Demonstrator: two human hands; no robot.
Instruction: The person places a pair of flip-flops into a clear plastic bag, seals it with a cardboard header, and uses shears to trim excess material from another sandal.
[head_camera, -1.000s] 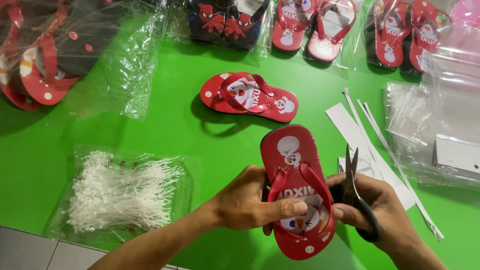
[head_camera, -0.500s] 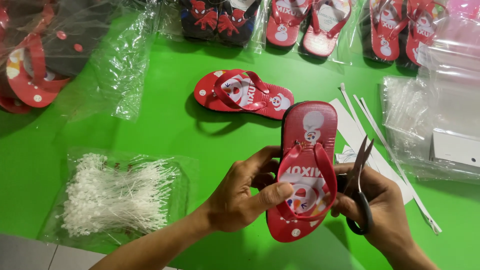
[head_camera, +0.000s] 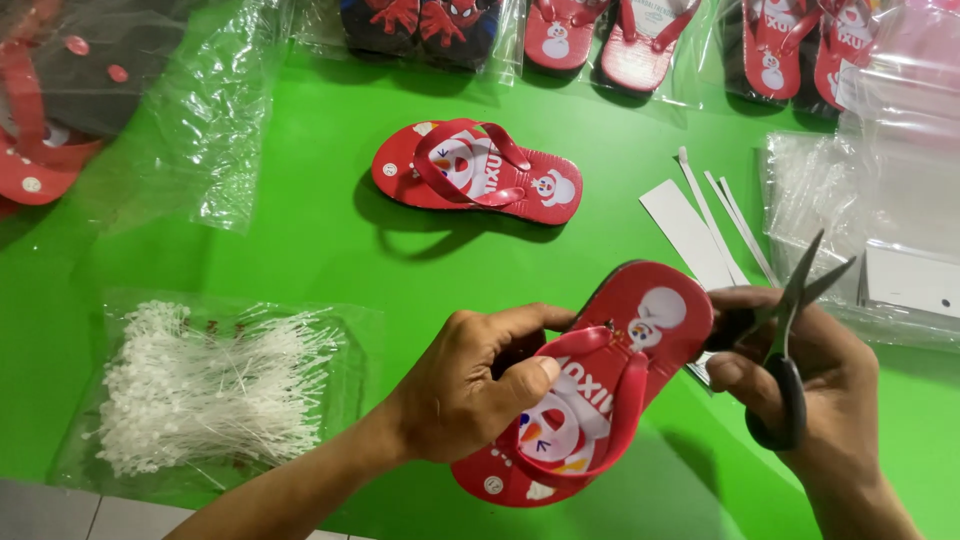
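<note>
Left hand (head_camera: 470, 385) grips the small red flip-flop (head_camera: 590, 385) by its strap, thumb pressed over the printed band, holding it off the green table (head_camera: 300, 250). Since a second ago I note the sandal has tilted: its toe end, then pointing away from me, now leans right toward the scissors (head_camera: 790, 350). Right hand (head_camera: 810, 385) is closed through the black scissor handles, blades parted and just beside the toe end. A second red flip-flop (head_camera: 478, 172) lies well apart, and the bag of white plastic tag fasteners (head_camera: 200, 385) sits to the left, untouched.
</note>
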